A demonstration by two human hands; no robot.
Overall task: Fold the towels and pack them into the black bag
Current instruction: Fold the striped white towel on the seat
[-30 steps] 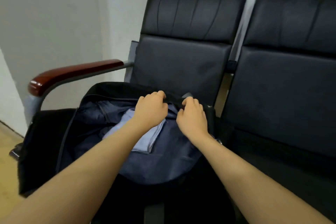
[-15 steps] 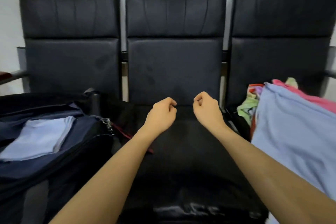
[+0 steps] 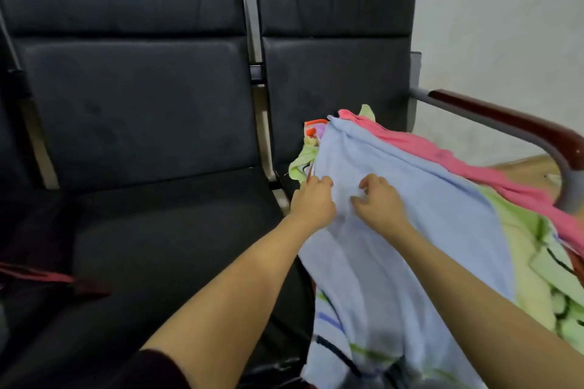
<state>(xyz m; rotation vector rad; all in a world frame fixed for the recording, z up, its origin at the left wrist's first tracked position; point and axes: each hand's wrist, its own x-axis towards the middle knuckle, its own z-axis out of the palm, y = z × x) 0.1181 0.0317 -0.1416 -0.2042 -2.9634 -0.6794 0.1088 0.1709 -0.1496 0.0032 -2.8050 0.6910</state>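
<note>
Just one view here, worn on the person's head, looking forward and down over both forearms. It sits close above a row of black chairs (image 3: 132, 123), facing the seat backs, angled toward the pile of towels (image 3: 410, 199) at right.

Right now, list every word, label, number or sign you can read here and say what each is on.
None: no readable text anywhere in view.
Blue towel: plain where it shows.
Printed towel: coloured stripes only, no letters.
Pink towel, green towel, chairs: no labels or tags showing.
</note>
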